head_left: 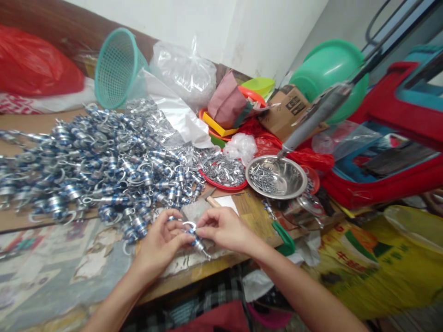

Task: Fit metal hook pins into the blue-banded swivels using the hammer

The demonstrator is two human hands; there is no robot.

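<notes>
Between my hands, near the table's front edge, is a blue-and-silver metal fitting (198, 244) with a curved hook at one end and a thin tip at the other. My left hand (162, 240) grips it between thumb and fingers from the left. From the right, my right hand (221, 228) pinches at its hooked end; whether a smaller part is also between those fingertips I cannot tell. Just behind the hands lies a grey block (194, 210). A large heap of similar fittings (104, 166) spreads over the table to the left, reaching close to my left hand.
Behind my right hand stand a red tray (238, 187) of small metal pieces and a steel bowl (294, 184) holding thin pins. A grey-handled lever (311, 117) slants above the bowl. Farther back are a green basket (116, 69) and plastic bags. A red stool (374, 184) is at right.
</notes>
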